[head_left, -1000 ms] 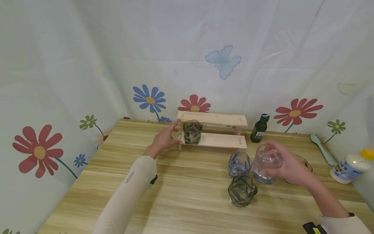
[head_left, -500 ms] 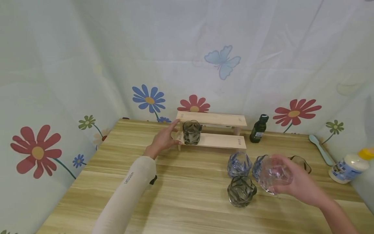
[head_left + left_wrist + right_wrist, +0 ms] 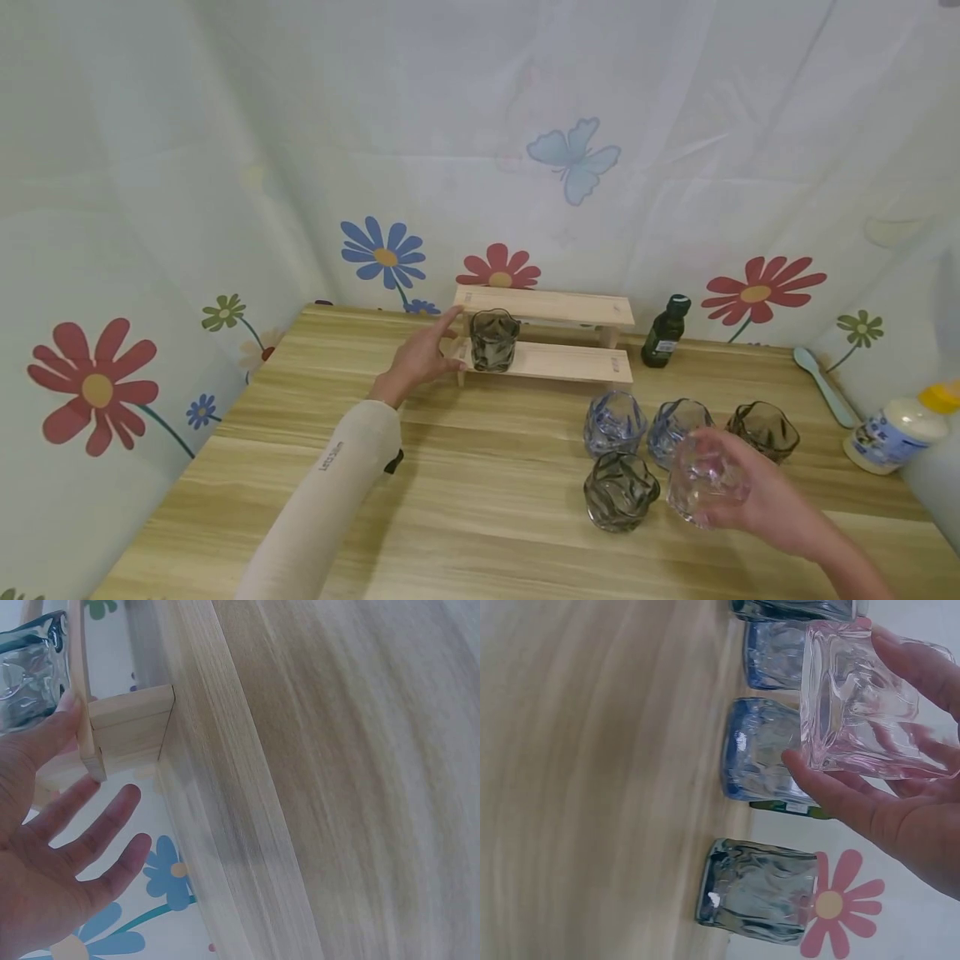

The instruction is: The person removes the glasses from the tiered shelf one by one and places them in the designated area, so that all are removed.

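My left hand (image 3: 423, 354) is at the left end of a small two-tier wooden rack (image 3: 570, 360). Its thumb and forefinger touch the rack's end, and the other fingers (image 3: 112, 814) are extended and spread. A smoky grey glass (image 3: 494, 342) stands upright on the lower tier beside that hand. My right hand (image 3: 761, 500) grips a clear, pinkish glass (image 3: 862, 701) between thumb and fingers, above the table. Behind it stands a blue glass (image 3: 675, 429), with another blue glass (image 3: 613, 427) to its left. Nearby are a grey glass (image 3: 621, 493) in front and a brownish-grey glass (image 3: 763, 429) at right.
A dark green bottle (image 3: 664, 333) stands right of the rack. Farther right lie a pale blue spoon (image 3: 825, 387) and a white bottle with a yellow cap (image 3: 896, 432), which leans. A flowered curtain (image 3: 420, 150) rises behind the wooden table (image 3: 465, 500).
My right hand has drawn the pinkish glass out of the blue glass and moved it toward me, slightly right. My left hand and the rack stay in place.
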Demonstrator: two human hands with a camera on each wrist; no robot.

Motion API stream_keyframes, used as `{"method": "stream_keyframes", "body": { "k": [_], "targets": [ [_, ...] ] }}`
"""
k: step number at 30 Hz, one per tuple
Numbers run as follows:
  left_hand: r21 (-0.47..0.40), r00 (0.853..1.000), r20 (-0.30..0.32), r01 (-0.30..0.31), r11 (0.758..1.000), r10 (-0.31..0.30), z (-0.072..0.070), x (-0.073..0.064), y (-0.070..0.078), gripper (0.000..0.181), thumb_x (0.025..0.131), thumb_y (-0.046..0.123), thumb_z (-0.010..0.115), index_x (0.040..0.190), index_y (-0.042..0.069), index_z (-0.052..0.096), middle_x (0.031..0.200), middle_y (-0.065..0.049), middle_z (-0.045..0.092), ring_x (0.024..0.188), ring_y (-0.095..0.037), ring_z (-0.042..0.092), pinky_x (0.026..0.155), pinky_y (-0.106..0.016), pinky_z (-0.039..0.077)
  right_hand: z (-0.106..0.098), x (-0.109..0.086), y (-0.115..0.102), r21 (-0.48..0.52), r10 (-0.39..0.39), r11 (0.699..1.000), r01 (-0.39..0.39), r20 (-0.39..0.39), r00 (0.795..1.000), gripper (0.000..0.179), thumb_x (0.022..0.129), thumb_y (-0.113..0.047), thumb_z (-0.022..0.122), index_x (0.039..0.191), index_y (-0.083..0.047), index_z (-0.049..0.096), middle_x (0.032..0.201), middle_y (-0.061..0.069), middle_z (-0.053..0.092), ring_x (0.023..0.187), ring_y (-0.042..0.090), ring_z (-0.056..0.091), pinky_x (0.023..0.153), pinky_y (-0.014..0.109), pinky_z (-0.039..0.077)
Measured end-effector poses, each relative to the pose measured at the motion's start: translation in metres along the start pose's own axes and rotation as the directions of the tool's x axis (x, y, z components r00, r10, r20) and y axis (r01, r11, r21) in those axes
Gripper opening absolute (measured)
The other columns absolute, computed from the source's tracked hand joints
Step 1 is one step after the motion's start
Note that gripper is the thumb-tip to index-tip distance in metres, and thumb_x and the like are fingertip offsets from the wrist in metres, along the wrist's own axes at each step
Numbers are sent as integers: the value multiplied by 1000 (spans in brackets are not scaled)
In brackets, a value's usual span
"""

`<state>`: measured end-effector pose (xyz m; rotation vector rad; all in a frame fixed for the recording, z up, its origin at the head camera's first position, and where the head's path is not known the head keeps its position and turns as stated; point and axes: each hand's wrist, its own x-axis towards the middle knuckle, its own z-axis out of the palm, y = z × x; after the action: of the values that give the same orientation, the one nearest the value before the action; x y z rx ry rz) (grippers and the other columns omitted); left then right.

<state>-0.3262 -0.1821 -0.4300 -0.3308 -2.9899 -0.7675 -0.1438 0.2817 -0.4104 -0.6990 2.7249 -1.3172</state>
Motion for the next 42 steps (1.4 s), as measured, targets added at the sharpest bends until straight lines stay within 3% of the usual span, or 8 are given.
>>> {"method": "stream_keyframes", "body": {
  "k": [6, 11, 20, 32, 39, 42],
  "targets": [
    [-9, 1000, -7, -3, 1000, 3, -1, -2, 1, 103, 82, 29, 84, 159, 36, 17, 140, -8, 62, 87, -27, 70, 81, -48, 55, 7, -4, 8, -53, -60, 997, 59, -9, 998, 92, 58, -7, 91, 138, 0, 46, 115, 17, 59, 101, -4, 57, 66, 33, 60],
    [-5, 1000, -4, -6, 1000, 6, -1, -2, 2, 102, 82, 30, 84, 159, 35, 17, 140, -9, 62, 89, -26, 70, 82, -48, 55, 12, -5, 17, -77, -80, 994, 79, -7, 997, 94, 57, -5, 91, 139, 0, 46, 114, 18, 61, 99, -3, 57, 64, 25, 57],
    [-12, 1000, -8, -4, 1000, 4, -1, -2, 2, 102, 81, 29, 84, 159, 35, 18, 140, -9, 62, 93, -29, 71, 88, -50, 53, 17, -5, 27, -70, -65, 995, 65, 9, 998, 93, 58, -3, 91, 138, 4, 43, 116, 20, 58, 101, -8, 51, 63, 26, 54],
    [1, 1000, -5, 1, 1000, -1, 0, -1, 2, 102, 81, 30, 84, 159, 36, 18, 140, -8, 62, 94, -30, 70, 86, -49, 54, 21, -5, 31, -85, -17, 996, 18, 14, 1000, 91, 59, -4, 90, 138, 2, 45, 117, 18, 59, 102, -8, 51, 67, 27, 57],
    [-6, 1000, -11, -6, 1000, 6, -1, -1, 2, 102, 81, 30, 84, 159, 36, 18, 140, -8, 62, 89, -27, 71, 84, -48, 54, 23, -4, 33, -106, -53, 993, 51, -16, 998, 90, 59, -8, 93, 136, 1, 47, 118, 17, 59, 103, -7, 51, 69, 25, 55],
    [-6, 1000, -10, -15, 1000, 15, -1, -1, 1, 102, 81, 30, 84, 159, 35, 18, 140, -9, 62, 88, -26, 71, 83, -48, 55, 24, -4, 34, -56, -61, 997, 60, -10, 998, 89, 60, -4, 92, 135, 3, 45, 118, 20, 57, 102, -7, 52, 67, 25, 56]
  ]
}}
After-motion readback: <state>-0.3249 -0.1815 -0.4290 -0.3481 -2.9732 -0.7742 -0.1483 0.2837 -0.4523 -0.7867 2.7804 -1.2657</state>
